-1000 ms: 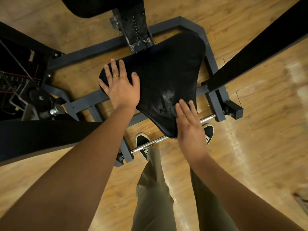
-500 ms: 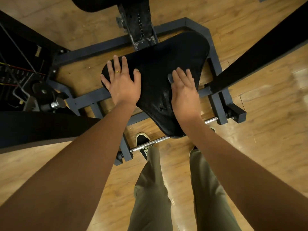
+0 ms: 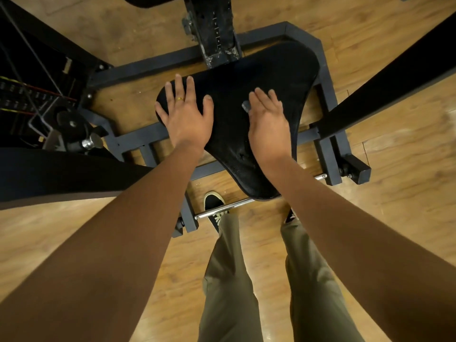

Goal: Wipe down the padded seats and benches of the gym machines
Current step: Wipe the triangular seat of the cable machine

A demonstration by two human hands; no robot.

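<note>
- Wooden floor (image 3: pixel 394 193): carries the whole machine; the person stands at the narrow front end of the seat, one shoe (image 3: pixel 214 202) tucked under the chrome bar (image 3: pixel 237 204), presumably to lean over the pad.
- Machine frame (image 3: pixel 328 134): dark steel tubes boxing in the seat from below; a scuffed adjustment post (image 3: pixel 217 33) rises behind the seat's wide end, and a weight stack with cables (image 3: pixel 29 95) sits off to the left.
- Padded seat (image 3: pixel 276 77): the task's object, a black, roughly triangular pad, wide end away from the person, centred in the frame. Pale flecks near its narrow end, close to the right wrist, may be moisture or wear; which cannot be told.
- Left hand (image 3: pixel 185 119): flat, fingers spread wide, palm pressed on the seat's left edge and holding nothing; judged to brace the body and steady the pad while the other hand works.
- Right hand (image 3: pixel 269 122): flat, fingers together, pressing down mid-seat on what seems to be a wipe.
- Cloth (image 3: pixel 246 106): only a small grey corner shows beside the right index finger; the rest is hidden under the palm, so its size cannot be told. Pinning it flat puts even pressure on the upholstery.
- Ring (image 3: pixel 180 98): a gold band on a left finger.
</note>
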